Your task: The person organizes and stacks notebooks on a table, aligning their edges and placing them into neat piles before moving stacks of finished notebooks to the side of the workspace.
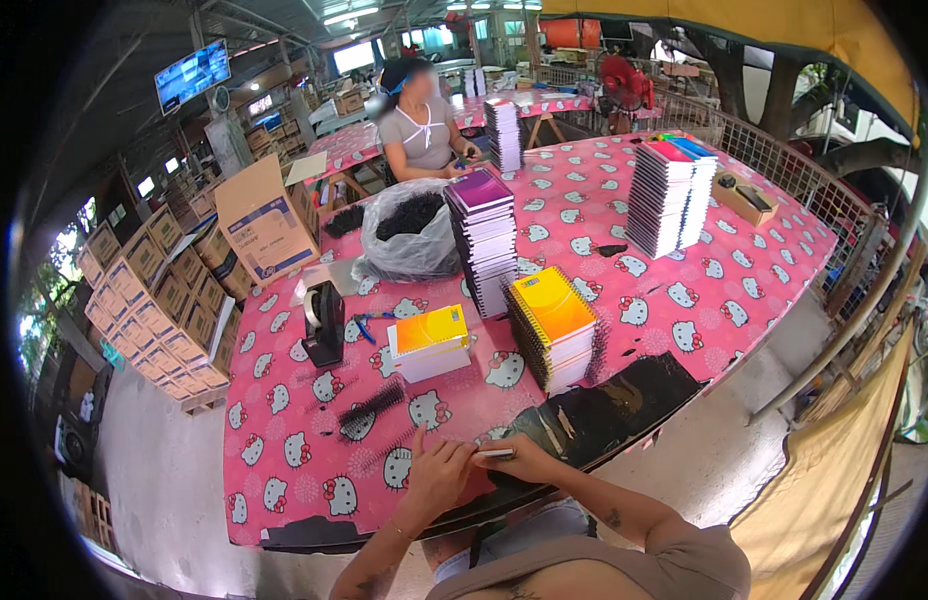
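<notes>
At the near edge of the table, my right hand (pixel 526 460) is closed on a thin notebook (pixel 497 453), seen almost edge-on. My left hand (pixel 442 476) grips its left end, with the index finger pointing up. Just beyond lie loose black binding coils (pixel 372 408). A short stack of yellow-orange covered sheets (pixel 430 330) stands ahead of my hands, without visible coils. To its right rises a stack of spiral notebooks (pixel 554 318) with yellow-orange covers. A black tape dispenser (pixel 325 325) and blue-handled pliers (pixel 365 328) sit to the left.
A purple-topped notebook stack (pixel 482 240) stands beside a plastic bag of black coils (pixel 409 235). Farther right are red-and-blue-topped stacks (pixel 672 195) and a small open box (pixel 746 198). A co-worker (pixel 420 130) sits across the pink table (pixel 674 330). Cartons (pixel 164 300) are piled left.
</notes>
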A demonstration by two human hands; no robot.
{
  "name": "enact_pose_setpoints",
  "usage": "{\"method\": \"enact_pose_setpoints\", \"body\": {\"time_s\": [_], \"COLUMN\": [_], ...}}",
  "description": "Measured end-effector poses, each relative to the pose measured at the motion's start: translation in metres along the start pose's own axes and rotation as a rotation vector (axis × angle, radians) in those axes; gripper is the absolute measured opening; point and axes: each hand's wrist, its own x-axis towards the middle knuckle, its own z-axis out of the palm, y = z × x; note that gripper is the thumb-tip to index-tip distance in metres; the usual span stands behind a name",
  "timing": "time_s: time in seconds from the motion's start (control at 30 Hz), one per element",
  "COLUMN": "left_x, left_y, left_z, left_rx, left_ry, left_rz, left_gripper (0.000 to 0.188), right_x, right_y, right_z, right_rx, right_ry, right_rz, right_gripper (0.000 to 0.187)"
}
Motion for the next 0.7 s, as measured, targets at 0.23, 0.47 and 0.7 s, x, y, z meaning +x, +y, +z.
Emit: {"method": "enact_pose_setpoints", "body": {"time_s": [0.23,0.47,0.7], "left_x": [-0.011,0.001,0.008], "left_y": [0.039,0.028,0.028], "left_z": [0.017,0.019,0.027], "left_rx": [0.148,0.118,0.076], "left_ry": [0.012,0.024,0.023], "left_rz": [-0.113,-0.150,-0.088], "left_gripper": [0.060,0.084,0.084], "right_x": [0.000,0.006,0.009], "right_y": [0.020,0.016,0.010], "right_z": [0.010,0.013,0.005], "right_rx": [0.099,0.146,-0.033], "right_ry": [0.108,0.063,0.168], "right_rz": [-0.094,-0.039,-0.185], "right_gripper": [0.026,0.018,0.020]}}
